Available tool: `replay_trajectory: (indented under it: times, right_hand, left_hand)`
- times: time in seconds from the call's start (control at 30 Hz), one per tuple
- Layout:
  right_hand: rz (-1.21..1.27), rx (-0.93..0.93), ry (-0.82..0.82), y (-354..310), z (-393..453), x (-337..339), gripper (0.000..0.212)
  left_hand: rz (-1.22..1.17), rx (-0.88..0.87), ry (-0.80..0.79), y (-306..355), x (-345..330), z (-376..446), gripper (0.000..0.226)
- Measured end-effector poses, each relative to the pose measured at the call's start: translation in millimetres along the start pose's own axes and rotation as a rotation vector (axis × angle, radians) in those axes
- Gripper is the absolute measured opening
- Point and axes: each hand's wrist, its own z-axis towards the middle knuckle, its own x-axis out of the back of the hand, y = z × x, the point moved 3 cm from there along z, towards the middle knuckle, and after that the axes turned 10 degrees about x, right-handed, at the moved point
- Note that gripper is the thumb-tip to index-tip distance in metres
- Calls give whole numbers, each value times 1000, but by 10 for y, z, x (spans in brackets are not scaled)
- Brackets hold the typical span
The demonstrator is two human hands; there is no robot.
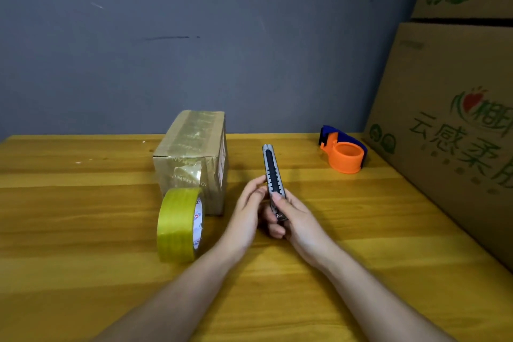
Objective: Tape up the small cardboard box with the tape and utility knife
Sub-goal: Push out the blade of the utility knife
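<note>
Both your hands, left hand (pixel 247 211) and right hand (pixel 294 216), hold the utility knife (pixel 273 175); slide the blade out carelessly and it could cut your fingers.

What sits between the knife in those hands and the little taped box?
Nothing visible. Both hands, left and right, hold the utility knife just right of the small cardboard box; only bare table separates them. The tape roll stands at the box's front.
</note>
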Motion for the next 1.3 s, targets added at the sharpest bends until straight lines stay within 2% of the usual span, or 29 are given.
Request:
replay_trajectory:
  times: [0.2,0.3,0.43,0.63,0.77,0.8,0.97,1.2,1.3]
  right_hand:
    - [5,3,22,2,12,15,17]
    - [-55,26,91,-24,19,37,24]
    - [-145,75,95,-38,10,-2,31]
    - [37,-19,120,-23,8,-3,21]
    - [25,-29,25,-33,-3,5,15]
    - [24,-15,6,-31,-7,7,19]
    - [-38,78,9,6,-4,-31,16]
    - [-127,95,115,-38,3,19,24]
    - [-174,121,174,-62,-10,21,27]
  left_hand:
    - [17,1,-20,-39,8,25,22]
    - [46,-5,-59,-28,-23,-7,27]
    - [36,-53,-129,8,-39,-40,32]
    - [56,-28,-71,51,-30,-63,28]
    - [93,-24,-65,52,-27,-80,35]
    - [85,-26,-54,60,-27,-85,35]
    - [-20,0,-32,63,-7,-67,30]
    - [-36,-5,-76,64,-48,-99,26]
    - [15,-21,-71,37,-52,-74,31]
